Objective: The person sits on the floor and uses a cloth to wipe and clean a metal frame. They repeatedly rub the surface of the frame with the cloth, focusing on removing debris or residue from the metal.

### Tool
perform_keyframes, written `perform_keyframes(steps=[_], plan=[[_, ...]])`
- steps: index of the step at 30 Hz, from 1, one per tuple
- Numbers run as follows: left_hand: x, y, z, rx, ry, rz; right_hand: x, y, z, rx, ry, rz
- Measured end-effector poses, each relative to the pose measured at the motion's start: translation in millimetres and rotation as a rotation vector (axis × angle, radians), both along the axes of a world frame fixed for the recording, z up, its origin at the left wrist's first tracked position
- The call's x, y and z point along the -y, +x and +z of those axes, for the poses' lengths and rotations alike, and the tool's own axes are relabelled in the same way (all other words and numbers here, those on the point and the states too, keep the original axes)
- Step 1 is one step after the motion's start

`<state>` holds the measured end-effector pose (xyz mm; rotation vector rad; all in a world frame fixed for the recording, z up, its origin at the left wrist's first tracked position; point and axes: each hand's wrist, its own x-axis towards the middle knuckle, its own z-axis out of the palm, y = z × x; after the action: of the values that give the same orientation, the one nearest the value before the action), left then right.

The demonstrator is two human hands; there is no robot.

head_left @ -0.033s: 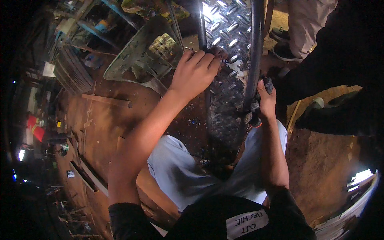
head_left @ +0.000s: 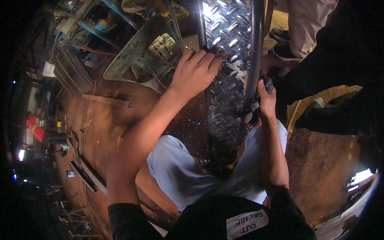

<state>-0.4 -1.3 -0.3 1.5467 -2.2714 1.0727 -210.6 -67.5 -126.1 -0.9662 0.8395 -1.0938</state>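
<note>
A shiny diamond-tread metal plate [head_left: 232, 36] framed by two dark tubes stands upright between my knees. My left hand [head_left: 195, 72] rests on the left tube [head_left: 207, 112], its fingers curled over the tube and onto the plate's edge. My right hand [head_left: 267, 102] presses against the right tube [head_left: 255, 52] and is closed around a small dark tool [head_left: 252, 116], which sticks out above and below the fist. What kind of tool it is cannot be made out.
Another person stands behind the plate, with dark shoes [head_left: 285, 49] and light trousers [head_left: 308, 16]. A green metal panel [head_left: 138, 60] lies at upper left, beside a wooden strip [head_left: 106, 100] and a grille [head_left: 72, 74]. The floor is brown earth [head_left: 320, 168].
</note>
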Motion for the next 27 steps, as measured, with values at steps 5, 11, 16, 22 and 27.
perform_keyframes(steps=[5,11,16,22,27], plan=[[10.5,2.3,-0.6,0.076,-0.089,-0.001,8.7,4.9,-0.4,-0.014,0.044,-0.021],[4.9,7.3,-4.5,-0.097,-0.048,0.059,4.0,7.4,-4.2,-0.046,0.007,-0.088],[-3.6,6.2,-5.0,-0.210,-0.063,-0.024,2.8,0.7,3.8,0.016,-0.048,0.041],[-7.1,0.6,-1.5,-0.156,-0.042,-0.069,2.2,2.7,5.0,0.039,-0.049,0.024],[-3.7,-1.6,0.4,-0.050,-0.069,-0.056,2.8,2.7,-0.8,0.005,-0.047,-0.002]])
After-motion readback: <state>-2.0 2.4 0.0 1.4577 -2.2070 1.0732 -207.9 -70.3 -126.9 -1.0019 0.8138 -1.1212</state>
